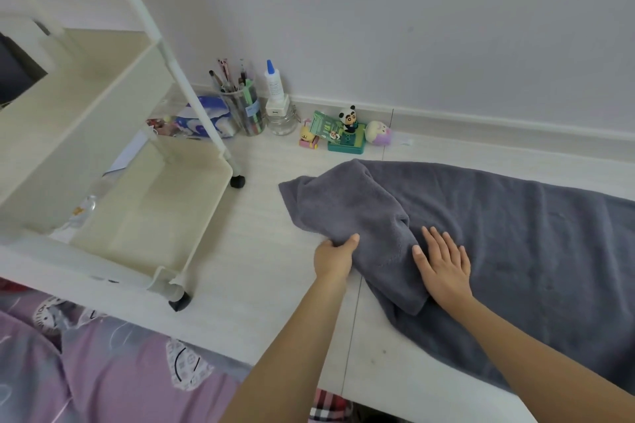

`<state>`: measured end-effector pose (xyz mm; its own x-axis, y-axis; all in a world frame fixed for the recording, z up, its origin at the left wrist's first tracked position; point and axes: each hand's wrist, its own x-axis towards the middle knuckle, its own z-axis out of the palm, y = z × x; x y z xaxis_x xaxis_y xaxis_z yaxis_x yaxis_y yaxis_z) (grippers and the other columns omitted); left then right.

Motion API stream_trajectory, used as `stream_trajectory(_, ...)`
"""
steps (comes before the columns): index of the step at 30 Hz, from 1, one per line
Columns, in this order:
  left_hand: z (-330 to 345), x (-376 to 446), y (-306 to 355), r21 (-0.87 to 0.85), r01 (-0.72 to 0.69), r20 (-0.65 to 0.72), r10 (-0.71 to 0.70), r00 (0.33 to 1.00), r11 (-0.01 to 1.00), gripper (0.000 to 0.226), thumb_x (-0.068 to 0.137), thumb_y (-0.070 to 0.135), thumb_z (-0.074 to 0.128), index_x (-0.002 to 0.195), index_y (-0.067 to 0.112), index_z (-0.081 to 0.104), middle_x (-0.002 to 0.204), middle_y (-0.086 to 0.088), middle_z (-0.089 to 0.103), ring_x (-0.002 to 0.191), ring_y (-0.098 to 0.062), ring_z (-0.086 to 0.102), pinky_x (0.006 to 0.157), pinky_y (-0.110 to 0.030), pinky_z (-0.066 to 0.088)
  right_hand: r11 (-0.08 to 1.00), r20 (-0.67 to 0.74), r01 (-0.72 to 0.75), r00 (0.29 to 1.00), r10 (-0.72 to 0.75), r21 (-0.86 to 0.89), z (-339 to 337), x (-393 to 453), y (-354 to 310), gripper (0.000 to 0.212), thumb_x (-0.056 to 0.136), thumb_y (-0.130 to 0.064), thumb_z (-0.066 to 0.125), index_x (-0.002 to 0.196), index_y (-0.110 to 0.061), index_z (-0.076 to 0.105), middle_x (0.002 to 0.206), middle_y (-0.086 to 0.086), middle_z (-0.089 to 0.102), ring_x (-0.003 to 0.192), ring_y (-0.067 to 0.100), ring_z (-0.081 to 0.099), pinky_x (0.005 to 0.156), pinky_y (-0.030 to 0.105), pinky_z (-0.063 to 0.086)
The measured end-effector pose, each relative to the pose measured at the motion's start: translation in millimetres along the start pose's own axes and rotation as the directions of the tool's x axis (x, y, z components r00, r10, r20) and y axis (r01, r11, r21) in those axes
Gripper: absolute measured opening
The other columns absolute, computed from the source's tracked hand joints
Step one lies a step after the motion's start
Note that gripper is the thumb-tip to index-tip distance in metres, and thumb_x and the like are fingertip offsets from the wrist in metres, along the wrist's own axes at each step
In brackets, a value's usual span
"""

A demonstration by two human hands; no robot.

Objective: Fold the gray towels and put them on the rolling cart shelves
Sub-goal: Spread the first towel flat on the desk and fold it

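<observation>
A gray towel [498, 233] lies spread over the white table, running off the right edge of the view. Its left end is folded over onto itself in a rumpled flap [347, 206]. My left hand [335, 256] grips the near edge of that flap, thumb on top. My right hand [443, 264] rests flat on the towel just right of the flap, fingers straight. The cream rolling cart [192, 203] stands on the table at the left, its shelves open toward me.
Along the wall stand a pen cup [242, 106], a glue bottle [275, 89] on a glass jar, a tissue pack [206, 117] and small toys [347, 130]. The cart's black wheels [237, 181] sit near the towel. A purple bedcover [86, 371] lies below the table edge.
</observation>
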<state>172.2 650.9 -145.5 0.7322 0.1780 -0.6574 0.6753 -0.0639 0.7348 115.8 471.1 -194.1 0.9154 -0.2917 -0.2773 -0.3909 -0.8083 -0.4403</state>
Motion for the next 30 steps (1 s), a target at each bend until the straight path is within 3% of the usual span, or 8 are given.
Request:
stream_trajectory(5,-30.6,-6.4,28.1,-0.138,-0.205,-0.187,0.178,0.966,0.969,0.040,0.096,0.034,0.049,0.127,0.008,0.049,0.120,-0.003,0.058,0.109,-0.024,0.056,0.096,-0.036,0.047,1.000,0.055,-0.005,0.998,0.005,-0.002,-4.2,-5.1,3.2,0.054,0.099,-0.047,0.017,0.150,-0.032,0.009,0.158,-0.012,0.003,0.145,0.008,-0.006,0.117,0.033,-0.011)
stream_trajectory(10,-103.2,12.8,54.6,0.350,-0.353,-0.378,0.475,0.795,0.868,0.031,0.094,0.032,0.052,0.112,0.007,0.053,0.107,-0.008,0.062,0.103,-0.031,0.058,0.078,-0.030,0.041,0.997,0.059,0.026,0.998,-0.021,-0.076,-6.1,-16.6,11.0,0.065,0.092,-0.062,0.008,0.150,-0.032,0.009,0.159,-0.011,0.002,0.145,0.009,-0.007,0.117,0.035,-0.011)
stream_trajectory(12,-120.1,24.9,54.0,0.582,-0.282,-0.298,0.522,0.799,0.763,0.047,0.092,0.039,0.054,0.129,0.012,0.047,0.131,-0.012,0.054,0.120,-0.033,0.050,0.096,-0.040,0.042,0.992,0.042,0.026,0.999,-0.021,-0.125,-5.1,-21.0,10.5,0.086,0.075,-0.071,-0.006,0.150,-0.032,0.009,0.159,-0.010,0.002,0.145,0.011,-0.007,0.116,0.036,-0.011)
stream_trajectory(14,-122.3,26.6,44.0,0.711,-0.213,-0.193,0.478,0.857,0.670,0.064,0.092,0.042,0.053,0.145,0.017,0.029,0.151,-0.015,0.030,0.137,-0.035,0.029,0.111,-0.047,0.024,0.979,0.006,0.046,0.999,-0.046,-0.197,-0.4,-27.4,4.6,0.093,0.069,-0.072,-0.011,0.150,-0.030,0.007,0.159,-0.004,0.003,0.146,0.016,-0.008,0.114,0.039,-0.014)
stream_trajectory(17,-109.4,20.6,21.0,0.806,-0.241,-0.032,0.448,0.894,0.540,0.068,0.095,0.046,0.046,0.151,0.023,0.014,0.158,-0.013,0.005,0.145,-0.032,0.007,0.117,-0.049,0.008,0.943,0.000,0.213,0.975,-0.220,-0.254,10.3,-38.0,-11.5,0.086,0.078,-0.072,-0.012,0.150,-0.029,0.007,0.159,-0.001,0.003,0.145,0.017,-0.011,0.111,0.034,-0.022)
stream_trajectory(20,-100.5,18.4,-7.7,0.856,-0.271,0.122,0.337,0.933,0.440,0.062,0.097,0.050,0.034,0.151,0.026,0.014,0.159,-0.010,-0.003,0.146,-0.028,-0.002,0.117,-0.052,0.002,0.857,0.131,0.373,0.928,-0.350,-0.354,26.8,-51.5,-17.5,0.071,0.092,-0.064,-0.001,0.148,-0.025,0.022,0.153,0.004,0.028,0.144,0.020,0.007,0.115,0.037,-0.008)
stream_trajectory(26,-103.0,2.6,-30.4,0.988,-0.091,0.030,0.434,0.900,0.121,0.051,0.098,0.051,0.023,0.131,0.018,0.044,0.136,-0.014,0.042,0.122,-0.036,0.040,0.102,-0.050,0.028,0.848,-0.013,0.366,0.916,-0.402,-0.383,18.8,-60.6,-29.5,0.071,0.093,-0.061,0.009,0.099,-0.018,0.065,0.102,0.006,0.063,0.101,0.031,0.058,0.106,0.045,0.022)
stream_trajectory(30,-96.3,8.9,-23.3,0.963,-0.223,0.108,0.546,0.831,0.149,0.047,0.097,0.047,0.029,0.127,0.016,0.048,0.134,-0.010,0.046,0.122,-0.030,0.040,0.100,-0.044,0.030,0.860,0.008,0.380,0.916,-0.402,-0.341,20.4,-43.0,-55.7,0.065,0.095,-0.056,0.014,0.116,-0.015,0.060,0.120,0.010,0.059,0.115,0.032,0.053,0.109,0.044,0.022)
